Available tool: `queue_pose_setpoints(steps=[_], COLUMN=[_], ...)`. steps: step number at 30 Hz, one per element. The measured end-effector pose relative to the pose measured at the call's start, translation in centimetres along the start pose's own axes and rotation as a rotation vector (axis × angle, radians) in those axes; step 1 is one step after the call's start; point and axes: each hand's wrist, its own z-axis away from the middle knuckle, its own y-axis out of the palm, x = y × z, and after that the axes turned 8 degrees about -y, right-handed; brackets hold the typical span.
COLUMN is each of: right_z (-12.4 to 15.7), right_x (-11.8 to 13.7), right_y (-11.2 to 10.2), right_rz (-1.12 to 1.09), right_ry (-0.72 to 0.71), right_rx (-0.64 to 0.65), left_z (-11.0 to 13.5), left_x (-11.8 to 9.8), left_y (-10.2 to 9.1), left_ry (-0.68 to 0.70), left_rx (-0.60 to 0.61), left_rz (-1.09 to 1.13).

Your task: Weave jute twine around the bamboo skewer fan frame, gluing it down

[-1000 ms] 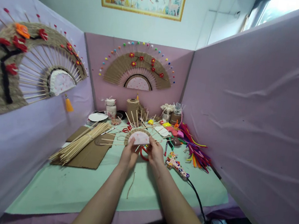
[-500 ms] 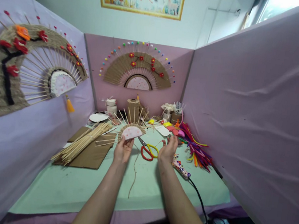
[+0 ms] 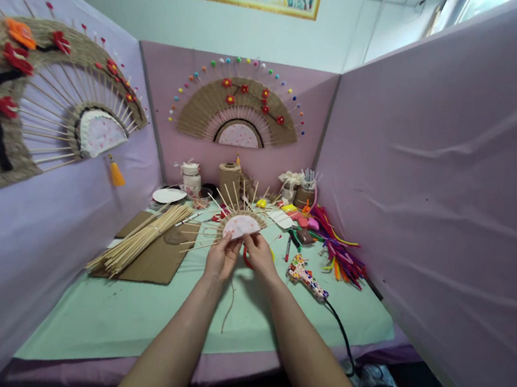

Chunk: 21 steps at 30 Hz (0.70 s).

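Observation:
A small half-round fan (image 3: 241,225) with a pale patterned centre and thin sticks radiating outward is held above the table. My left hand (image 3: 223,257) pinches its lower left edge. At the lower right edge, my right hand (image 3: 260,254) also grips it, fingers closed. Behind my right hand lie the scissors (image 3: 247,257), mostly hidden, with part of a red handle showing. A loose piece of twine (image 3: 229,307) rests on the green cloth below the hands.
On the left, a bundle of sticks (image 3: 145,239) lies on brown cardboard (image 3: 168,264). A patterned glue gun (image 3: 309,277) with a black cord and colourful pipe cleaners (image 3: 343,255) are on the right. A twine spool (image 3: 228,180) stands behind. Finished fans (image 3: 241,105) hang on the partitions.
My right hand has moved left from beside the scissors and taken hold of the fan's right side. The fan has shifted slightly right, and the view has tilted down a little.

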Motion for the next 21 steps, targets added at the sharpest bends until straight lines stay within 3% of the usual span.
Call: queue_pose_setpoints(steps=[5,11,13,17,19,21], right_z=[0.2,0.6,0.4,-0.2,-0.2,0.0], right_x=[0.2,1.5,2.1,3.7,4.9,6.1], right_y=[-0.6,-0.8,-1.7,-5.2,-7.1,-8.4], right_rz=[0.166,0.149,0.061,-0.156,-0.15,-0.111], right_ry=[-0.037,-0.14,-0.198,-0.296,-0.361,-0.439], right_rx=[0.029,0.01,-0.135,-0.583,-0.707,-0.749], left_z=[0.0,-0.3,-0.6,-1.2,-1.4,-1.5], left_x=[0.9,0.0,-0.7,-2.1,-2.4,-2.6], left_y=[0.0,0.0,-0.2,-0.8,-1.0,-1.2], left_ry=[0.036,0.083,0.085,0.075,0.08,0.081], left_rx=[0.033,0.031,-0.047,-0.176,-0.179,-0.178], left_rz=[-0.044,-0.013,0.028,0.124,0.141,0.152])
